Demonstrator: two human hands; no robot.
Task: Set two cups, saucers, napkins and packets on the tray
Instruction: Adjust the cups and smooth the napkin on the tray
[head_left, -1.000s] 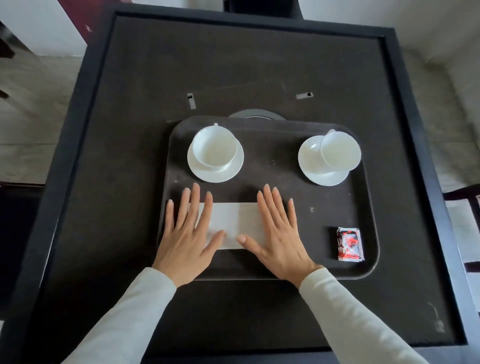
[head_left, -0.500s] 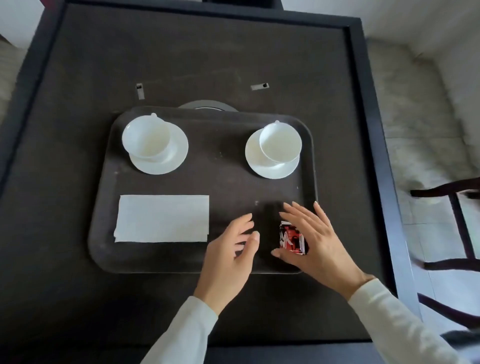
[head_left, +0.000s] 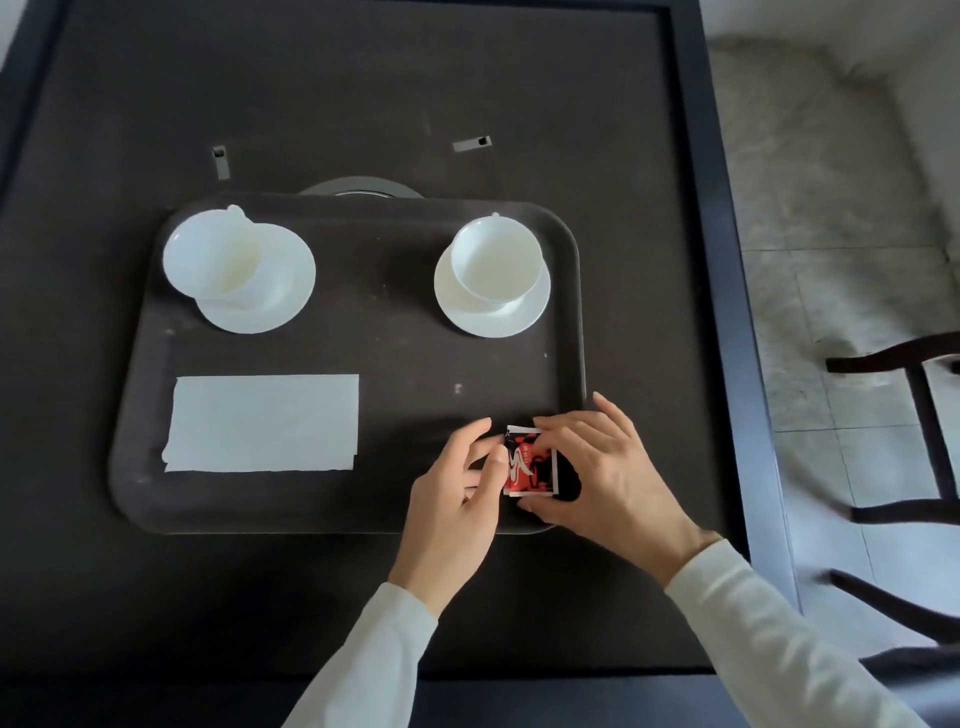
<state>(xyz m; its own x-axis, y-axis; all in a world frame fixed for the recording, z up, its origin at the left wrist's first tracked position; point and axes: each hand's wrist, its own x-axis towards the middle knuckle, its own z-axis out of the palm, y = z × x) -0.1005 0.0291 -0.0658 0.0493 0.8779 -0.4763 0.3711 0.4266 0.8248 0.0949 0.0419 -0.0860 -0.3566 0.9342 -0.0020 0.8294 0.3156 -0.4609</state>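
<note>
1. The red packet (head_left: 531, 467) lies in the near right corner of the tray (head_left: 405, 364), and you hold it from both sides. Your left hand (head_left: 457, 488) pinches its left edge. The fingers (head_left: 563, 423) of your right hand (head_left: 608, 467) curl over the far edge, thumb at the near one. One packet or two stacked? Can't tell.
2. My read: you're squaring or splitting it. Slide it flat and low; the tray rim is just beside your right hand.
3. Open room lies to the left, between the packet and the napkin (head_left: 262, 422). The left cup (head_left: 213, 257) on its saucer (head_left: 270, 306), and the right cup (head_left: 493, 260) likewise, stand well apart at the back.
4. The right edge of the counter (head_left: 363, 93) is near, with a chair (head_left: 924, 415) beyond it.
</note>
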